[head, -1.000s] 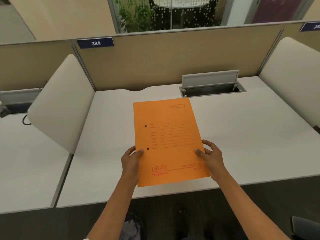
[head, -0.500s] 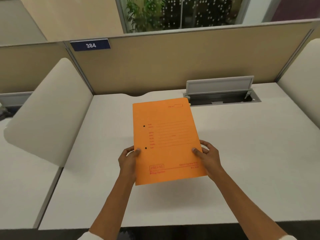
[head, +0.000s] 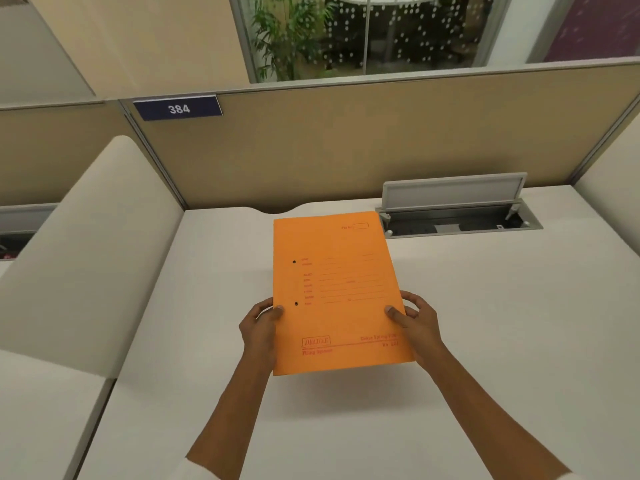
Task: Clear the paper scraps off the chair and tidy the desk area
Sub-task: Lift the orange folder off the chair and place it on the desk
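An orange file folder (head: 336,292) with red print and two punch holes is held over the white desk (head: 485,323), its near edge lifted and casting a shadow below. My left hand (head: 259,327) grips the folder's lower left edge, thumb on top. On the lower right edge sits my right hand (head: 415,323), gripping the same way. No chair or paper scraps are in view.
An open grey cable hatch (head: 457,213) with its lid raised sits in the desk behind the folder's right corner. A beige partition (head: 381,143) labelled 384 closes the back. Rounded white side dividers stand at left (head: 86,258) and right (head: 613,202).
The folder and both hands have moved forward over the desk, away from its front edge. The view has come closer, and the desk's front edge and floor have dropped out of sight.
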A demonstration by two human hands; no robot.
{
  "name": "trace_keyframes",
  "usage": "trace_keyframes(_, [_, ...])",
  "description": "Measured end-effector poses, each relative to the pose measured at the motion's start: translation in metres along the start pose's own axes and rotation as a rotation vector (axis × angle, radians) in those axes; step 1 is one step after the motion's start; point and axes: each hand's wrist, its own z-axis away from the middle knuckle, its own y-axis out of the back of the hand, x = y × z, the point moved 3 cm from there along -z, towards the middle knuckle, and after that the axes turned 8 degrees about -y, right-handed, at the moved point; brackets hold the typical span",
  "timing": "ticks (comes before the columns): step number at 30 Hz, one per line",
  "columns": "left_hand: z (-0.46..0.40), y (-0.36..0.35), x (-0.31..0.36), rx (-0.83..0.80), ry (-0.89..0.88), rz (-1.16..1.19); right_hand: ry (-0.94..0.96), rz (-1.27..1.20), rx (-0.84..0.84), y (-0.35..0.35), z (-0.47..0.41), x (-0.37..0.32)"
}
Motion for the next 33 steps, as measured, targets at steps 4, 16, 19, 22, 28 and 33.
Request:
trace_keyframes(4, [-0.034, -0.016, 0.015, -0.024, 0.018, -0.026, -0.015, 0.019, 0.043, -0.015, -0.025, -0.012])
trace_keyframes(16, [-0.151, -0.072, 0.038, -0.061, 0.067, -0.172, -0.064, 0.07, 0.108, -0.056, -0.128, -0.044])
trace_keyframes(19, [-0.171, -0.088, 0.038, -0.073, 0.085, -0.182, -0.09, 0.098, 0.123, -0.057, -0.153, -0.048])
trace_keyframes(22, [-0.19, -0.1, 0.036, -0.077, 0.111, -0.171, -0.112, 0.138, 0.131, -0.06, -0.176, -0.052])
trace_keyframes(28, [-0.221, -0.118, 0.023, -0.049, 0.153, -0.163, -0.139, 0.191, 0.124, -0.064, -0.218, -0.056])
trace_keyframes(33, [-0.24, -0.13, 0.015, -0.054, 0.153, -0.19, -0.149, 0.215, 0.136, -0.062, -0.24, -0.052])
